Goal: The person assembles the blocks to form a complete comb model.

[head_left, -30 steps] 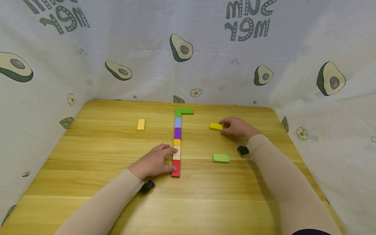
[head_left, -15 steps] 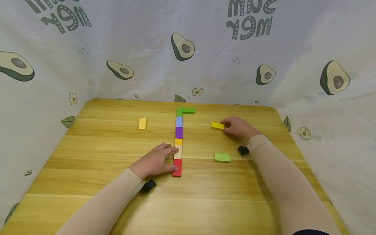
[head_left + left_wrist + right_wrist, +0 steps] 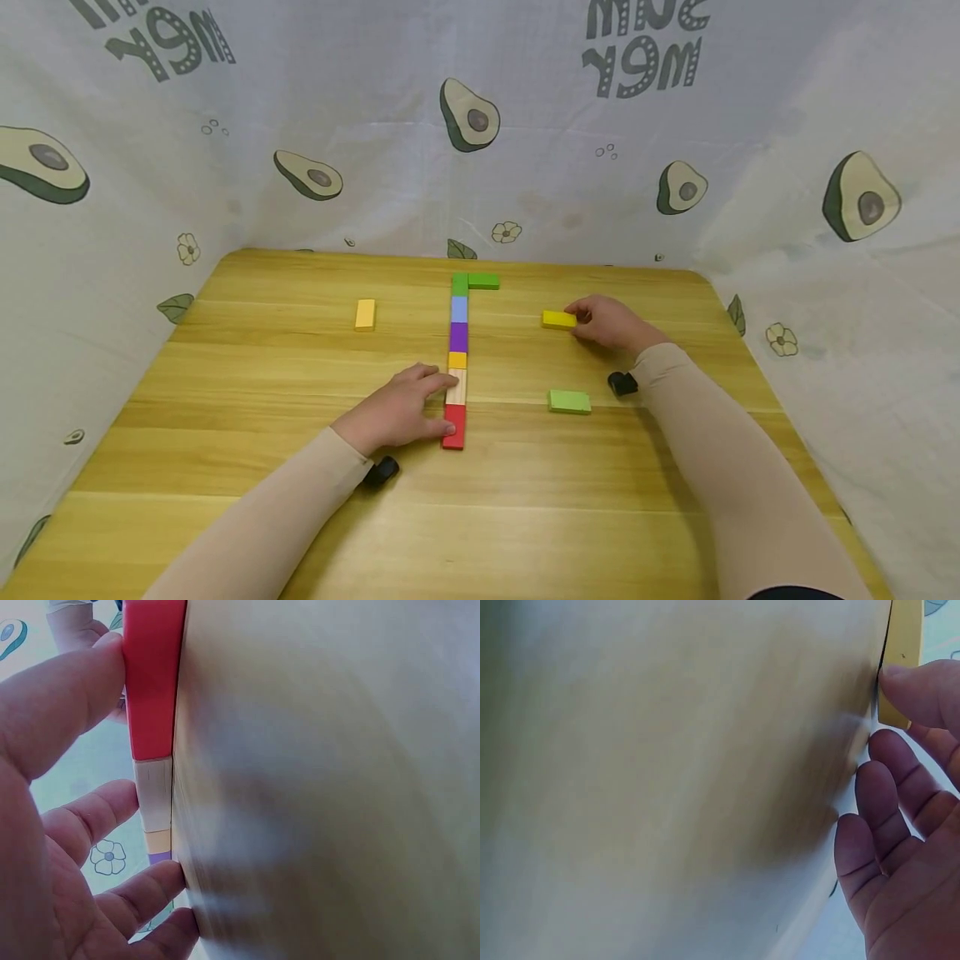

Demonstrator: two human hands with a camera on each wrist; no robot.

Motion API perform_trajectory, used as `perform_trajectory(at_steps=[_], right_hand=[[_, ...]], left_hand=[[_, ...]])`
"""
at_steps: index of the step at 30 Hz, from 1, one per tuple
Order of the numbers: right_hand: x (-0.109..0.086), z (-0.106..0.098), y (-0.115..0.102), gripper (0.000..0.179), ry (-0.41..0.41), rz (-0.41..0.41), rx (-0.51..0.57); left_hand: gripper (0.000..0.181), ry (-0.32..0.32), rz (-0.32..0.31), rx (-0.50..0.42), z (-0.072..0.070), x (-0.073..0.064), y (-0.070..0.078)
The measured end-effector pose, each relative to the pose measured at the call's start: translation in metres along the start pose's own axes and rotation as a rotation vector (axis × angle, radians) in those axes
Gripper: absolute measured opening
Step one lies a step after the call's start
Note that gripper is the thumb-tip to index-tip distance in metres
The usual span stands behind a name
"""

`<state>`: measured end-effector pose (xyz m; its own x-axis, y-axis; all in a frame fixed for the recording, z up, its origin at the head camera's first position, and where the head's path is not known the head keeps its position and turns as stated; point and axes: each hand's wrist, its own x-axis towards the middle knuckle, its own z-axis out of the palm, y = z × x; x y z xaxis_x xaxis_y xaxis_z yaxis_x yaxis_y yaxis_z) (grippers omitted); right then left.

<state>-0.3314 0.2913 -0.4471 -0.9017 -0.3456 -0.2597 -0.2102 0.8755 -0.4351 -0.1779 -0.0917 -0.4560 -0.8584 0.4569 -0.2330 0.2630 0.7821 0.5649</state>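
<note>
In the head view, a row of coloured wooden blocks runs up the middle of the table. My left hand (image 3: 397,408) reaches the row from the left, fingers spread and fairly straight. Its thumb rests on the red block (image 3: 456,437) and its index finger touches the plain wood block (image 3: 461,392). Beyond these lie an orange block (image 3: 457,360), a purple block (image 3: 459,337), a light blue block (image 3: 459,309) and a green block (image 3: 460,284). My right hand (image 3: 611,322) pinches the right end of a yellow block (image 3: 557,320) between thumb and index finger.
A second green block (image 3: 484,282) points rightward from the row's far end. A light green block (image 3: 569,402) lies right of the row, nearer me. Off to the left is a pale orange block (image 3: 365,315). Avocado-print cloth (image 3: 390,208) hangs behind the table (image 3: 262,358).
The whole head view shifts slightly, with the scene sliding a little right and up. The yellow block lies a touch straighter. Both hands keep nearly the same places and grips.
</note>
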Motion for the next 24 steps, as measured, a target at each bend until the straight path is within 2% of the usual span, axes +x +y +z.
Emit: perform_trajectory(at_steps=[7, 12, 19, 24], right_hand=[[0.004, -0.004, -0.004, 0.045, 0.017, 0.017, -0.008], [0.013, -0.008, -0.016, 0.045, 0.028, 0.029, 0.004], [0.034, -0.009, -0.047, 0.045, -0.005, -0.043, -0.029], [0.050, -0.004, -0.069, 0.044, 0.000, -0.094, -0.073]], left_hand=[[0.074, -0.006, -0.009, 0.001, 0.000, 0.001, 0.000], [0.073, -0.004, -0.012, -0.001, -0.001, 0.002, 0.001], [0.073, -0.009, -0.027, -0.006, -0.003, 0.003, 0.003], [0.073, -0.011, -0.029, -0.005, -0.003, 0.003, 0.003]])
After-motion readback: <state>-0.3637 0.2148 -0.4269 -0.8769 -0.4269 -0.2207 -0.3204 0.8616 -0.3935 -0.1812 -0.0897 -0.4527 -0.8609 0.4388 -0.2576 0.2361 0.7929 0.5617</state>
